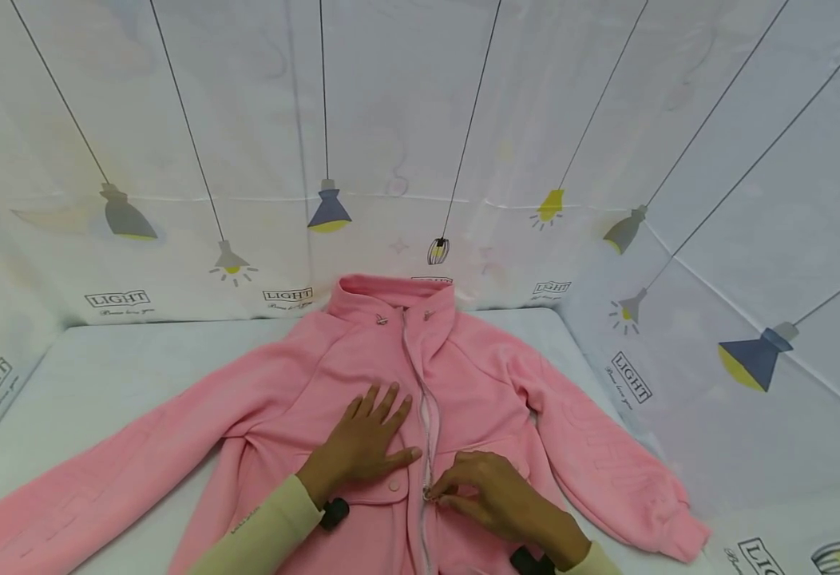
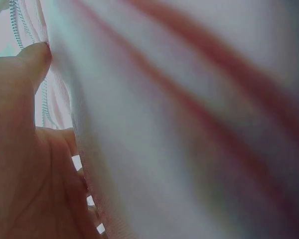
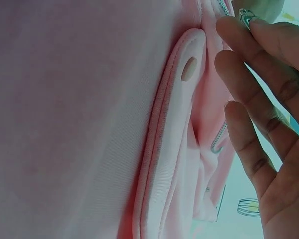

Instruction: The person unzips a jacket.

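A pink zip-front jacket (image 1: 305,415) lies face up on the white table, collar away from me and sleeves spread out to both sides. My left hand (image 1: 370,435) rests flat on the chest panel left of the zipper (image 1: 430,415), fingers spread, thumb near the zipper edge. My right hand (image 1: 440,493) pinches the zipper pull (image 1: 427,495) low on the front. In the right wrist view my fingers (image 3: 254,74) lie beside a pocket flap (image 3: 179,114) with a snap button (image 3: 189,69). The left wrist view shows my thumb (image 2: 32,59) against blurred pink fabric and zipper teeth (image 2: 17,22).
The white table surface (image 1: 118,359) is walled on three sides by white sheeting printed with hanging lamps (image 1: 330,212). The jacket's right sleeve cuff (image 1: 679,535) reaches the right wall. The left sleeve (image 1: 68,495) runs off towards the lower left corner.
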`<state>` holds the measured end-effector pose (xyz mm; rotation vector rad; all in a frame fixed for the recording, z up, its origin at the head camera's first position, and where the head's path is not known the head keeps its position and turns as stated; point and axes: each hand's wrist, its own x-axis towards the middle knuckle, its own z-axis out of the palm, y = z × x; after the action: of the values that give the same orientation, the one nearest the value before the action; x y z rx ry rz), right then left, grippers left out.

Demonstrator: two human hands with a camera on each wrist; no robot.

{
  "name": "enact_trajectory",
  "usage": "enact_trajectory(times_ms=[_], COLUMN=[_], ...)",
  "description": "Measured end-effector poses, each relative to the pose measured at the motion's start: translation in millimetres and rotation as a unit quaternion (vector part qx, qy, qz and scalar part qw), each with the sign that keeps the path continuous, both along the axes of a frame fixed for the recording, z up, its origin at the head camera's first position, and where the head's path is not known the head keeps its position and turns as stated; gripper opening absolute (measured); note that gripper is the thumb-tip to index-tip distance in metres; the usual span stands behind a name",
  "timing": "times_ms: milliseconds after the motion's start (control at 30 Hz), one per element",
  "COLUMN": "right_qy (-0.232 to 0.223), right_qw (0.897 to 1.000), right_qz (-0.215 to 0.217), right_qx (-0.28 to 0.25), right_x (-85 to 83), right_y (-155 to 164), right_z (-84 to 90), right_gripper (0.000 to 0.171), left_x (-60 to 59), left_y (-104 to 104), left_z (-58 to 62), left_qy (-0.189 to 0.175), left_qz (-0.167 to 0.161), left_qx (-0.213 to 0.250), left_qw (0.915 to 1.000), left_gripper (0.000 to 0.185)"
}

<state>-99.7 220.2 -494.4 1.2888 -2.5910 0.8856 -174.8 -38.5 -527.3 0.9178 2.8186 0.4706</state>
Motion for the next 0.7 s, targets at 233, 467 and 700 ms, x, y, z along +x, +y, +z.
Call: enact_trajectory(times_ms=[233,467,700], right_qy=[-0.015,-0.010,0.006], right_qw=[1.000,0.999,0.999], right_qz=[0.017,0.038,0.041], right_qx=[0.002,-0.005,-0.007], right_x=[4.1,8.6,15.2], right_y=[1.3,2.8,4.4], right_z=[-0.4,0.6,-0.9], right_gripper=[0.015,0.015,0.015], left_x=[1.6,0.7,1.5], left_y=[-0.5,-0.4,-0.7], left_z=[2.0,2.0,3.4], left_qy=[0.006,0.009,0.007], left_qz=[-0.002,-0.002,-0.005], left_qx=[-0.001,-0.007,0.002], left_qw=[1.0000,0.9999,1.0000], left_gripper=[0.087,0.086,0.086])
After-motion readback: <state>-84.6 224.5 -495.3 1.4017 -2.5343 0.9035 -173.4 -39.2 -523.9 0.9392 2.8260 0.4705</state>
